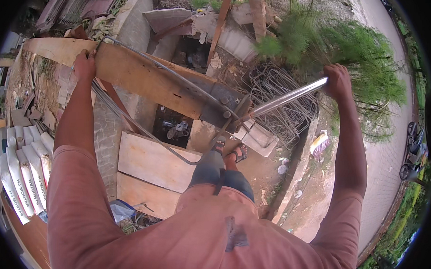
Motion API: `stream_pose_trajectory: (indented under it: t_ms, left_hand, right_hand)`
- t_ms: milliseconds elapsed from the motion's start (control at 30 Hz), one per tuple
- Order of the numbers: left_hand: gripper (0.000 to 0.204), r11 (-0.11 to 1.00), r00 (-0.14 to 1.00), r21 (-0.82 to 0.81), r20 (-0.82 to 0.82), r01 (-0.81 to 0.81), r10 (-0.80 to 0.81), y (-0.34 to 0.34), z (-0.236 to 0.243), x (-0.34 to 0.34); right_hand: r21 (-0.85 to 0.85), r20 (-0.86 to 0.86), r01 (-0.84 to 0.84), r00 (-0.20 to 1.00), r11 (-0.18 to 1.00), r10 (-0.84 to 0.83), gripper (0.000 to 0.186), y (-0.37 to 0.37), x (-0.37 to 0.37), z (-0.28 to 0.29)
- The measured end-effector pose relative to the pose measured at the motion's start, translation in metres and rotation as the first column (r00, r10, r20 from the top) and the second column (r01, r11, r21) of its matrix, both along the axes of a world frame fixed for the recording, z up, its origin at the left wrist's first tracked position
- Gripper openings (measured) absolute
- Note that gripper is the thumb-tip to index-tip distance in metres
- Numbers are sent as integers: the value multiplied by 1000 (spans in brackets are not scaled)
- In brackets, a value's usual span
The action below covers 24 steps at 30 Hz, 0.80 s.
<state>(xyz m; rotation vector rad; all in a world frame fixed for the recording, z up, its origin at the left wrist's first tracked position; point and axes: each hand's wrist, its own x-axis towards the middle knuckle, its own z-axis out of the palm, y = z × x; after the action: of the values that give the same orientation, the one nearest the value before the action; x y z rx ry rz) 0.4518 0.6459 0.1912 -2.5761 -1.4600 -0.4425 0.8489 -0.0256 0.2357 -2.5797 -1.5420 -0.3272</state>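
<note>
The left hand (84,67), at ten o'clock, was curled at the edge of the wooden plank (143,87); its grip on the metal rod (162,66) could not be determined. The right hand (337,82), at two, was closed around a metal pipe (291,97). The rod lay along the plank at eleven.

Branches (366,58) perhaps an obstacle beside pipe (291,96)

Grey rod (167,68), bent end, along wooden plank (141,85), silver pipe (291,96), slanted
</note>
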Motion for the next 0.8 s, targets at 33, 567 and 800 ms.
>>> stream_pose_trajectory:
  t_ms: [33, 567, 800]
  left_hand:
    - [41, 1000, 1000, -15, -13, 0, -1, -1, 1, 2]
    - [37, 987, 988, -47, 13, 151, -151, 38, -1, 15]
    - [35, 972, 972, 20, 16, 235, -235, 39, -1, 7]
  right_hand:
    - [-67, 7, 107, 994, 992, -106, 9, -14, -11, -4]
    - [45, -182, 947, 321, 319, -929, 17, -37, -435, 13]
    - [101, -286, 964, 266, 247, -921, 19, -19, -466, 17]
